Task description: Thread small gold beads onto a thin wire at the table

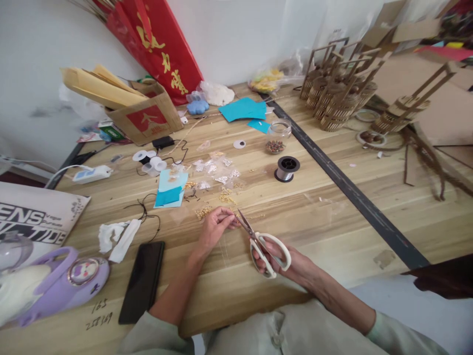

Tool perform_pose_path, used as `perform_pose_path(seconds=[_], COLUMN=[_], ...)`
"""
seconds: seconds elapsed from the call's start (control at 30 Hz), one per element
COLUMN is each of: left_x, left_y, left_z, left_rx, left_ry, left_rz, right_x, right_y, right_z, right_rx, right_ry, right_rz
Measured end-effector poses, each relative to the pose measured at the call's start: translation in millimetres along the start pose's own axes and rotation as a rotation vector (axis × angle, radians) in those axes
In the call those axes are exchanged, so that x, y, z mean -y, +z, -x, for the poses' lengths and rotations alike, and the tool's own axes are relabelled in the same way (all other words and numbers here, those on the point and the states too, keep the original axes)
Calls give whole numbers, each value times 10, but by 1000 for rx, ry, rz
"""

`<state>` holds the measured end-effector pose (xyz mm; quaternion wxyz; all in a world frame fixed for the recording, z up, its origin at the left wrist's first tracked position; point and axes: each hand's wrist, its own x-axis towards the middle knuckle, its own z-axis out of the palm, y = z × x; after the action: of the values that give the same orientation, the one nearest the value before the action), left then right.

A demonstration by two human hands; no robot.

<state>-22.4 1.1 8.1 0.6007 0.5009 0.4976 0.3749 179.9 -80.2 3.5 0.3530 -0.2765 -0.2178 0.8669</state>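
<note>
Left hand [219, 227] pinches possible gold chain [258, 216] | right hand [272, 252] grips scissors [252, 234], blades parted | cut judged unfinished

A pale grey-green top [240, 335] — sleeves [158, 336] matching — has a front button [277, 338].

Head cam: looks from above and behind the scissors [253, 235], facing forward and down, fairly near. Covers wearer's torso [247, 336] nearside of scissors, table [325, 236] around them, wall [240, 39] well beyond.
</note>
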Motion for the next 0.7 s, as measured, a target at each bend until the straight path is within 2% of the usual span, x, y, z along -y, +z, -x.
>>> perform_pose_path(seconds=[0.3,0.7], left_x=[55,-2], left_y=[2,10], left_z=[-2,25], left_rx=[-16,26], left_ry=[48,31], left_rz=[2,3], right_x=[49,6], right_y=[49,-1], right_z=[4,0], right_rx=[-55,-17], right_ry=[-21,-18], right_rz=[201,99])
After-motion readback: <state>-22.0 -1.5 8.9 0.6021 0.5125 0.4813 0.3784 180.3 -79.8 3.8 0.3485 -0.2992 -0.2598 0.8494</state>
